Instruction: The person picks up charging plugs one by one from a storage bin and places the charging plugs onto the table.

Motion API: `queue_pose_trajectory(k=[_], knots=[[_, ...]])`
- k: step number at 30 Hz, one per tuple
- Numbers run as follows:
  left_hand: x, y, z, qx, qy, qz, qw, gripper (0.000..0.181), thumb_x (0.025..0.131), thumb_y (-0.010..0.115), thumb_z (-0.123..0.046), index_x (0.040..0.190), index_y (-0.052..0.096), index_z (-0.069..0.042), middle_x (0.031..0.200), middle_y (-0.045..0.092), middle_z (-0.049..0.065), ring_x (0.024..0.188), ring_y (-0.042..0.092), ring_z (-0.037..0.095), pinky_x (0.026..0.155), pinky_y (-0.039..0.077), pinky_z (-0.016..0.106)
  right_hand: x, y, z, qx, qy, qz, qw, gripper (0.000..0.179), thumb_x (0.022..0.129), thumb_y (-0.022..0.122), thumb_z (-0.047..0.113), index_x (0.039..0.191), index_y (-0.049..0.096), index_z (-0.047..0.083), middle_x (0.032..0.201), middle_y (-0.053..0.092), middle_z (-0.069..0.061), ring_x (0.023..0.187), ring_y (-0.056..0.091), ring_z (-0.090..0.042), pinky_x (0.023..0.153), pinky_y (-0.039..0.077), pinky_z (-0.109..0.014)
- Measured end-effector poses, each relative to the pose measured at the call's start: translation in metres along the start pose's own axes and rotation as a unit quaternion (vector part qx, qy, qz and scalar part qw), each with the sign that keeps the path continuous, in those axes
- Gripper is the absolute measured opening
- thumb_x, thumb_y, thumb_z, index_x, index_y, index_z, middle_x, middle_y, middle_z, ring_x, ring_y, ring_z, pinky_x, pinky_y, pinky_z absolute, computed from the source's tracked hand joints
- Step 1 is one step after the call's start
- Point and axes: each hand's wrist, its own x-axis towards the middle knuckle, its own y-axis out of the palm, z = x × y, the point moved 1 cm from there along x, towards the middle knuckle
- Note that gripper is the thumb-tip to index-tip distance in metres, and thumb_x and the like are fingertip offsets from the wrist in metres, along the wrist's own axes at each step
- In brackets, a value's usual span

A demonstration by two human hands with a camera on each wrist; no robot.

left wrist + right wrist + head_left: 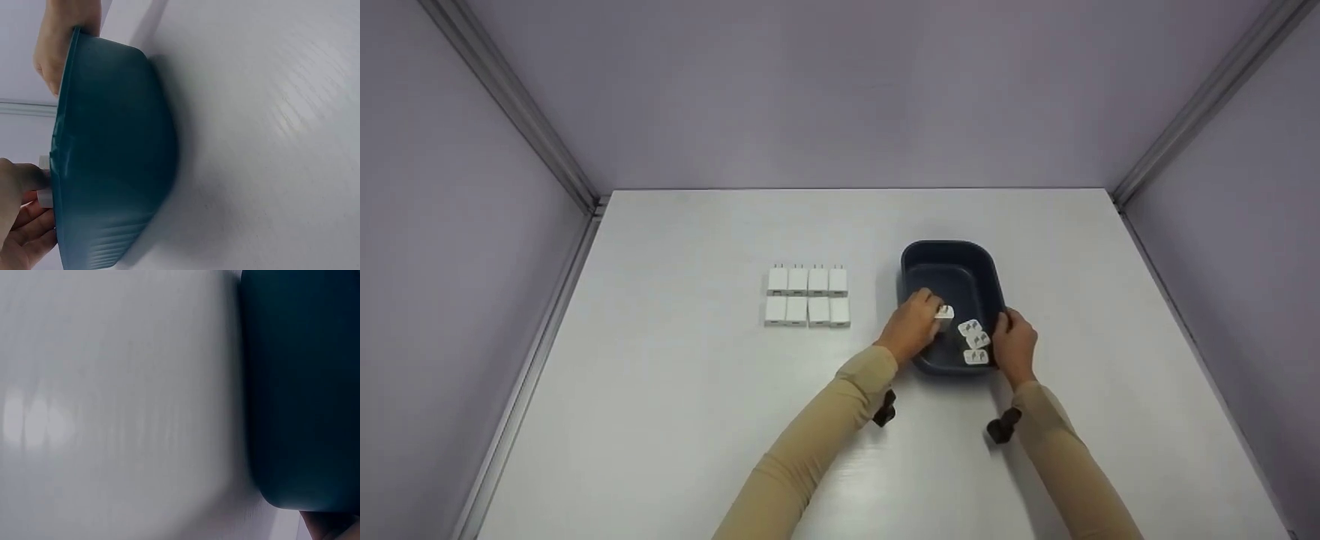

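Note:
A dark blue plastic bin (952,276) stands on the table, right of centre in the head view; its outer wall looks teal in the left wrist view. Over its left side my left hand (911,326) pinches a white USB power adapter (944,312), its prongs facing up. That adapter (44,194) also shows beside the bin's rim in the left wrist view. Several more adapters (976,341) lie prongs-up in the bin's near right corner. My right hand (1015,341) grips the bin's right rim; the right wrist view shows mostly the bin's wall (304,394).
Left of the bin, several white adapters (808,295) lie in two tidy rows on the white table (682,420). Pale walls (840,90) enclose the table at the back and sides. Dark wrist devices (886,409) hang beneath both sleeves.

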Motion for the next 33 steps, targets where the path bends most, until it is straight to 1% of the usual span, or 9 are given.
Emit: queue_pose_trajectory(k=[3,6,12,15,21,24,27,33], knots=[[0.000,0.000,0.001,-0.024,-0.008,-0.004,0.9997,0.022,0.089,0.064,-0.012,0.109,0.066,-0.003,0.105,0.064,0.009,0.098,0.064,0.019,0.088,0.055,0.026,0.000,0.000,0.000,0.001,0.002,0.001,1.0000,0.037,0.101,0.039,0.010,0.125,0.054,-0.014,0.123,0.059,-0.035,0.117,0.058,-0.046,0.099,0.047,-0.053],[-0.001,-0.001,0.002,-0.045,-0.012,-0.015,0.9988,0.022,0.088,0.065,-0.012,0.109,0.066,-0.004,0.105,0.064,0.008,0.099,0.064,0.018,0.089,0.055,0.025,0.000,0.000,0.000,0.004,0.001,-0.001,1.0000,0.037,0.101,0.040,0.010,0.125,0.054,-0.014,0.123,0.059,-0.035,0.117,0.058,-0.046,0.099,0.047,-0.053],[-0.003,-0.004,0.003,-0.074,-0.018,-0.022,0.9968,0.023,0.089,0.065,-0.013,0.110,0.065,-0.004,0.105,0.065,0.008,0.100,0.064,0.017,0.091,0.054,0.024,0.000,-0.002,0.001,0.006,0.001,0.006,1.0000,0.038,0.101,0.038,0.010,0.126,0.053,-0.014,0.124,0.058,-0.036,0.118,0.057,-0.047,0.100,0.047,-0.053],[-0.005,-0.005,0.004,-0.093,-0.028,-0.030,0.9948,0.022,0.090,0.064,-0.012,0.110,0.065,-0.002,0.105,0.065,0.009,0.098,0.065,0.017,0.090,0.054,0.025,-0.001,-0.002,0.002,0.004,0.002,0.006,1.0000,0.037,0.101,0.038,0.010,0.125,0.054,-0.014,0.123,0.059,-0.036,0.117,0.057,-0.047,0.100,0.047,-0.053],[-0.011,-0.004,0.005,-0.128,-0.046,-0.051,0.9893,0.021,0.089,0.065,-0.011,0.107,0.066,-0.001,0.104,0.064,0.009,0.094,0.066,0.019,0.088,0.055,0.026,-0.001,-0.002,0.003,0.004,-0.004,-0.007,1.0000,0.036,0.100,0.040,0.009,0.123,0.056,-0.014,0.120,0.060,-0.035,0.114,0.059,-0.047,0.097,0.048,-0.054],[-0.014,-0.003,0.006,-0.138,-0.050,-0.053,0.9878,0.021,0.089,0.065,-0.012,0.107,0.066,-0.001,0.103,0.064,0.009,0.094,0.066,0.020,0.087,0.055,0.027,-0.001,-0.002,0.002,0.004,-0.003,-0.009,0.9999,0.036,0.100,0.040,0.010,0.123,0.056,-0.014,0.120,0.060,-0.035,0.115,0.059,-0.047,0.098,0.048,-0.054],[-0.015,-0.003,0.007,-0.144,-0.052,-0.054,0.9867,0.021,0.089,0.066,-0.012,0.106,0.066,-0.001,0.103,0.064,0.009,0.093,0.066,0.020,0.087,0.055,0.027,0.000,-0.002,0.001,0.005,0.001,-0.003,1.0000,0.037,0.101,0.040,0.011,0.124,0.055,-0.014,0.123,0.060,-0.035,0.117,0.058,-0.046,0.099,0.047,-0.053],[-0.018,-0.006,0.009,-0.159,-0.051,-0.062,0.9840,0.022,0.089,0.067,-0.012,0.108,0.066,-0.002,0.104,0.064,0.009,0.095,0.065,0.019,0.088,0.054,0.026,-0.001,-0.001,-0.002,0.007,0.006,0.003,1.0000,0.038,0.101,0.039,0.011,0.126,0.054,-0.013,0.124,0.059,-0.034,0.118,0.058,-0.045,0.100,0.047,-0.052]])
